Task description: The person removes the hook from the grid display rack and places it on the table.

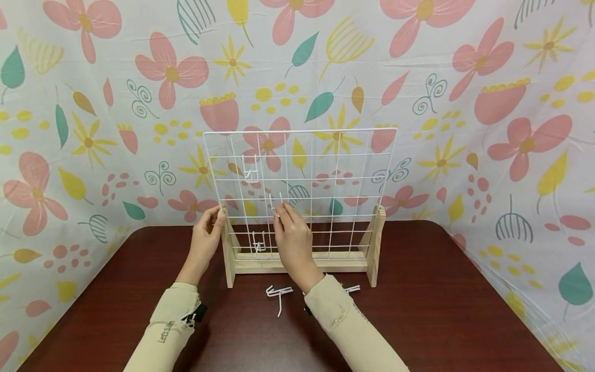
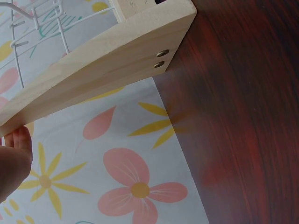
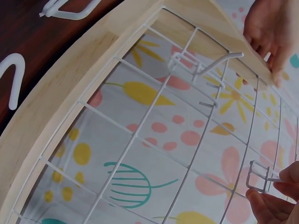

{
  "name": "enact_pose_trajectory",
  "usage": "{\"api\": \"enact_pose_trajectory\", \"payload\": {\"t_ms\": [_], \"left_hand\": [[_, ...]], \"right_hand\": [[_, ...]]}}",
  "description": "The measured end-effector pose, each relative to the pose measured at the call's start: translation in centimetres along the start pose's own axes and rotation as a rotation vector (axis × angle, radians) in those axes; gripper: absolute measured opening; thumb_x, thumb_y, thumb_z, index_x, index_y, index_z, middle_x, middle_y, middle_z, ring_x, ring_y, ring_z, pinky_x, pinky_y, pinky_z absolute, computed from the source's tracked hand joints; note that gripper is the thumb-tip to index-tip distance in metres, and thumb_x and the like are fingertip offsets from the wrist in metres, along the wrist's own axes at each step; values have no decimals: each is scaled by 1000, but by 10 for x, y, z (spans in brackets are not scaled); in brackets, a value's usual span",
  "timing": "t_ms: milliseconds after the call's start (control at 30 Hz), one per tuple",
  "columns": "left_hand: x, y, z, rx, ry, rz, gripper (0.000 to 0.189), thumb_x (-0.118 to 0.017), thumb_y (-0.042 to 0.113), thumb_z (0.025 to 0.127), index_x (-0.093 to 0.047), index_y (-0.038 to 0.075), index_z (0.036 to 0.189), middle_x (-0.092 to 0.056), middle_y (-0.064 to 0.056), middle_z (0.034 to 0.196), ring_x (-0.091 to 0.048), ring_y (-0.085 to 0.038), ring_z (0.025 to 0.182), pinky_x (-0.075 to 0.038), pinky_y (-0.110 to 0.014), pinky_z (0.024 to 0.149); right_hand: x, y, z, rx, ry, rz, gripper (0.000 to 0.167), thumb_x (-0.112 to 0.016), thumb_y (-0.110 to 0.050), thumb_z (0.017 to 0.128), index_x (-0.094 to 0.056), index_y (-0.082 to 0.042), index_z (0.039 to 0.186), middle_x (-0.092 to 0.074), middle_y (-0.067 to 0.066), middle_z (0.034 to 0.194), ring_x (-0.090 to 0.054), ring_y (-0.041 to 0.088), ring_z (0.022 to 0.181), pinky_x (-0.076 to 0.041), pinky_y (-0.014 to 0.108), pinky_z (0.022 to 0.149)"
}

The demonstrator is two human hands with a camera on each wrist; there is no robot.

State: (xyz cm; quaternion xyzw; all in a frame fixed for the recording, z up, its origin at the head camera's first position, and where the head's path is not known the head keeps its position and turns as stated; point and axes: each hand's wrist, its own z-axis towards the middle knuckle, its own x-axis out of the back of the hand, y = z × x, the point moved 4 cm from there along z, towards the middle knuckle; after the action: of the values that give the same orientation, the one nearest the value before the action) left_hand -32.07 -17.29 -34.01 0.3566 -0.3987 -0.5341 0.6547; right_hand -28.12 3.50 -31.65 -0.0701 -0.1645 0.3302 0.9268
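A white wire grid panel [image 1: 325, 170] stands upright in a wooden stand [image 1: 302, 263] on a dark red-brown table [image 1: 441, 299]. My left hand [image 1: 218, 216] grips the top of the stand's left post [image 2: 93, 70]; its fingertips [image 2: 17, 142] show below the wood. At the grid's middle row, my right hand [image 1: 279, 209] pinches a white wire hook [image 3: 259, 176] against the wires, fingertips [image 3: 275, 205] on its prong. Two more hooks hang on the grid, one high up [image 1: 251, 168] and one low down [image 1: 258, 243].
Loose white hooks lie on the table in front of the stand, one [image 1: 278, 294] between my forearms and another [image 1: 351, 289] right of my right sleeve. A flowered cloth [image 1: 93, 129] backs and flanks the table.
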Motion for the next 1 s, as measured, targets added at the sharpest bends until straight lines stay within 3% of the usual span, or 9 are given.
{"api": "enact_pose_trajectory", "payload": {"t_ms": [100,367,600,800,1000], "left_hand": [[-2,8,-4,-4,-11,11,40,-49,11,101,-45,-9,136,-53,-4,108,-49,-2,91,-41,-13,76],[-1,-15,4,-25,2,10,40,-49,20,101,-49,0,137,-53,-10,110,-50,-5,93,-42,-13,75],[1,-17,7,-43,52,26,37,-52,16,100,-52,-2,133,-55,-4,105,-50,-3,89,-42,-13,74],[1,-18,8,-26,37,9,37,-50,8,100,-48,-8,134,-54,-6,107,-49,-2,88,-41,-12,74],[0,-19,7,-37,44,10,38,-51,14,101,-50,-4,134,-54,-1,105,-50,-3,89,-42,-12,72]], "right_hand": [[2,0,0,6,5,-1,20,-69,-4,88,-70,2,107,-68,20,109,-67,31,96,-55,38,79],[7,-2,3,22,7,11,20,-69,-4,88,-71,2,107,-67,21,109,-67,31,97,-55,37,79],[12,-4,4,37,35,15,21,-70,-2,86,-71,4,106,-67,21,109,-67,31,97,-55,37,80],[21,-4,5,42,53,13,20,-70,-1,85,-71,3,104,-68,20,107,-68,31,93,-55,37,77],[32,0,4,48,44,15,19,-70,-3,86,-71,3,105,-68,20,107,-68,31,94,-56,37,77]]}}
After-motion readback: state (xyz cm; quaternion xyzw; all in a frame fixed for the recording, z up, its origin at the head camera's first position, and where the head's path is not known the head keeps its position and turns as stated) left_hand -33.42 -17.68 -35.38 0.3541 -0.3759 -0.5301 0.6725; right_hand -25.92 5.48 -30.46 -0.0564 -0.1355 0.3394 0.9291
